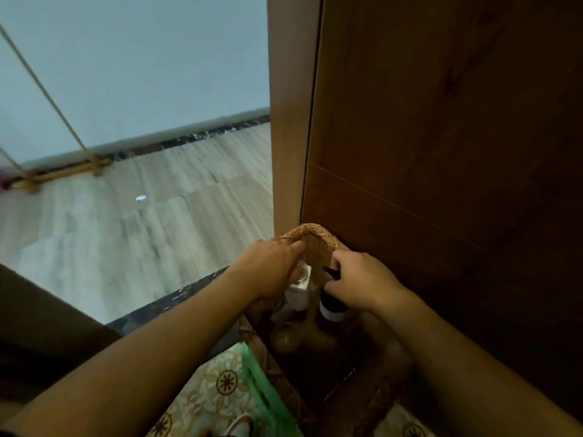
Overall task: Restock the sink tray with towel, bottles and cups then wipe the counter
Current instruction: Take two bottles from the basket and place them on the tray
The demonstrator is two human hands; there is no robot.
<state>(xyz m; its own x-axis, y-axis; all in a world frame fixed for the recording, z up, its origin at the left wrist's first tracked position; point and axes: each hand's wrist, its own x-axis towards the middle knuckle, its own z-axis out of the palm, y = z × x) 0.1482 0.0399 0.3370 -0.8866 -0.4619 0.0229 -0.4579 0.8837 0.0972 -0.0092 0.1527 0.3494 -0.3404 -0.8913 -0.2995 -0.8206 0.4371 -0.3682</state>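
Two bottles sit over a woven wicker basket (315, 244) low in the frame, each gripped by a hand. White bottle (298, 293) on the left side of the basket, upright-ish, cap end up; left hand (271, 269) is closed around its top, fingers wrapped over the cap area. Dark bottle (332, 307) with a pale band near its lower part and a black top is just beside it to the right; right hand (359, 282) is clamped on its neck, knuckles up, black cap poking out between the fingers. The two bottles are near each other, not clearly touching. Both hang at or just inside the basket's opening; can't tell if their bases rest on anything, interior is dark. A round brownish object (285, 342) lies deeper in the basket, blurred, can't identify.

Basket's far rim leans against a dark wooden panel (441, 152), next to a lighter wooden edge (290, 121). Just beside the basket's near-left side: green plastic piece (262, 392) and a floral-patterned cloth (208, 392). Left of that, a dark stone strip (176, 302), then pale wood-look floor (126, 222) running to a light wall (126, 58). A wooden frame with thin slanted legs (63, 121) stands at the wall, far left. Small white scrap (141, 198) on the floor, well apart from the basket.
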